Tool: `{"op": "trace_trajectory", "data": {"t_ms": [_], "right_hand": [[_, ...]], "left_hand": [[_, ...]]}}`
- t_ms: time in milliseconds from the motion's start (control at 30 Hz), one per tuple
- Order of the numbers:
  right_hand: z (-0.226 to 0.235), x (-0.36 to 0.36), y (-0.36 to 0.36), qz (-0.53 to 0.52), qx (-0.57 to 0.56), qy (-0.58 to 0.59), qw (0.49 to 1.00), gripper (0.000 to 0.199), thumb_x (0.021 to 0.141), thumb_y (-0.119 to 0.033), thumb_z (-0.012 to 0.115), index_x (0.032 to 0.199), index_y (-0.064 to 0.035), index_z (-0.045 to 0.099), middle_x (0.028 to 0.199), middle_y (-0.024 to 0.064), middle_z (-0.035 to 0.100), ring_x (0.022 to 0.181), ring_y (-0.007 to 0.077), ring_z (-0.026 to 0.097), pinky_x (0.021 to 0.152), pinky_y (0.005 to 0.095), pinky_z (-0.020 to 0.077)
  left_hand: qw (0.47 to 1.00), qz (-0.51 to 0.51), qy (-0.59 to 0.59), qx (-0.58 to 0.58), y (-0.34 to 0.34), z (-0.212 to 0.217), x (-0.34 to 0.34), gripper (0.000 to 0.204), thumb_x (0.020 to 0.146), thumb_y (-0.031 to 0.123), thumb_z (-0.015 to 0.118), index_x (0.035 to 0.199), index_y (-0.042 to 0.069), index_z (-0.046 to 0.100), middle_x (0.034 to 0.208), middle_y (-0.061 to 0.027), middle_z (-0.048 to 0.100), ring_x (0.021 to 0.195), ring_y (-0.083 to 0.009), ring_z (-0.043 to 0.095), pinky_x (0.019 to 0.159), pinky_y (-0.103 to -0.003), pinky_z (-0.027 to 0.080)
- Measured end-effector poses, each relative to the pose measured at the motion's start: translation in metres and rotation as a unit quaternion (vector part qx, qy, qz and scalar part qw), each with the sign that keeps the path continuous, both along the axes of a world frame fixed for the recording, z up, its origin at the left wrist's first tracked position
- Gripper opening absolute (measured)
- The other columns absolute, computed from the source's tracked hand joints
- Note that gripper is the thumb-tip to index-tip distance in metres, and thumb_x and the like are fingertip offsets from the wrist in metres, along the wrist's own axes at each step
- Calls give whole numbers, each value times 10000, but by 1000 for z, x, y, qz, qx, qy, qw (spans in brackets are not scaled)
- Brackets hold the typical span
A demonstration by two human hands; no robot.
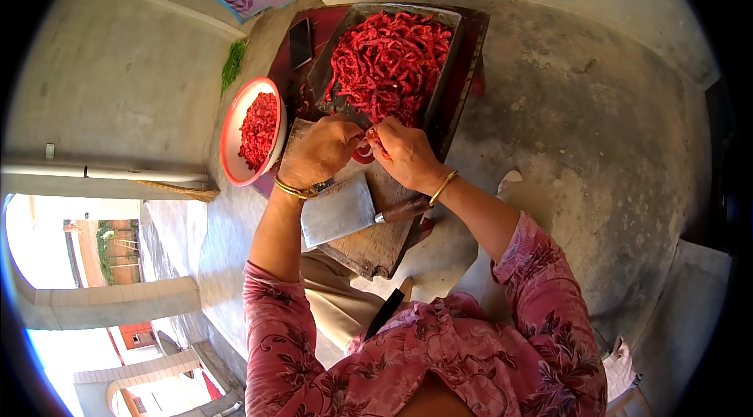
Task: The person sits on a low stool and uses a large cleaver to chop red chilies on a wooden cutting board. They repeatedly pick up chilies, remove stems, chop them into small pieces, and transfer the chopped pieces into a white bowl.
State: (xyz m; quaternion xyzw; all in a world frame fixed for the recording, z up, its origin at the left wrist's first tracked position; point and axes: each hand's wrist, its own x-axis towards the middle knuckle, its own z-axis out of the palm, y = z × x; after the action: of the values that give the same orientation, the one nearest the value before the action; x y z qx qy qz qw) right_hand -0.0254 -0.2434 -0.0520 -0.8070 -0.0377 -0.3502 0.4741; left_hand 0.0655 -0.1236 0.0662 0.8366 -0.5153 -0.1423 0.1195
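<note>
My left hand (pixel 321 152) and my right hand (pixel 409 154) meet over the far end of a wooden chopping board (pixel 361 251). Both are closed, with fingertips pinched on a red chili pepper (pixel 376 144) between them; the fingers partly cover it. Below them on the board lies a cleaver (pixel 339 211), its broad blade to the left and its wooden handle to the right. Just beyond my hands, a dark rectangular tray (pixel 452 52) holds a heap of long wrinkled red chili peppers (pixel 390 60). Left of the board, a red-rimmed white bowl (pixel 227 142) contains chopped red pieces (pixel 259 131).
A dark phone (pixel 300 43) lies left of the tray on the dark red low table (pixel 325 18). A broom (pixel 184 191) rests by the left wall, and a green bunch of plants (pixel 233 64) is near the bowl. Concrete floor (pixel 549 142) extends to the right.
</note>
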Motion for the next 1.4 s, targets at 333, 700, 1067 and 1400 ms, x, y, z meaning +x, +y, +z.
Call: {"op": "trace_trajectory", "data": {"t_ms": [333,700,1067,1400], "right_hand": [[-4,2,-5,82,91,-3,992,138,810,-90,635,819,4,534,784,162,569,688,364,591,596,429,469],[-11,4,-9,186,183,96,961,181,806,-122,661,804,35,572,764,172,617,667,260,604,601,358,467],[-1,-4,3,363,376,148,840,208,844,-37,669,1027,24,592,881,46,649,832,92,599,768,244,511],[-10,-4,2,267,406,169,857,84,811,-70,653,826,11,637,744,0,634,707,43,576,618,218,485]], "left_hand": [[977,110,171,-70,3,-2,-12,117,841,39,620,895,-60,650,741,-134,610,561,-177,630,516,-283,500],[918,198,301,-163,13,-23,-14,147,883,40,607,998,-44,646,781,-56,658,601,-81,603,534,-216,515],[881,239,330,-239,21,-43,-20,120,832,32,680,929,-38,673,740,-45,662,576,-56,582,492,-170,466],[891,251,279,-256,19,-47,16,120,842,121,689,885,9,697,670,-6,624,508,-48,533,429,-197,402]]}}
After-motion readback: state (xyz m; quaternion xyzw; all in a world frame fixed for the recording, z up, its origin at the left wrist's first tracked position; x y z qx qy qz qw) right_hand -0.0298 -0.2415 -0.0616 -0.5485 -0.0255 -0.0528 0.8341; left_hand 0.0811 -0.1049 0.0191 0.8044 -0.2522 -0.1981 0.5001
